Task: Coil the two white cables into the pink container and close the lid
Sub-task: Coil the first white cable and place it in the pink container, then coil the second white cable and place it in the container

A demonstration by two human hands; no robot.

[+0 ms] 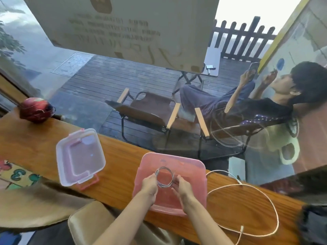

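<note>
An open pink container (192,167) sits on the wooden counter in front of me. Over it, my left hand (149,185) and my right hand (183,189) both grip a white cable wound into a small coil (164,176), one hand on each side of the loop. A second white cable (256,190) lies uncoiled in a wide loop on the counter to the right of the container, its plug near the front edge. The clear lid with pink clips (80,157) lies upside down to the left of the container.
The wooden counter (120,174) runs along a glass window. A dark red round object (36,109) stands at the far left. Behind the glass, a person sits on a deck chair. A tan bag lies below the counter's front edge.
</note>
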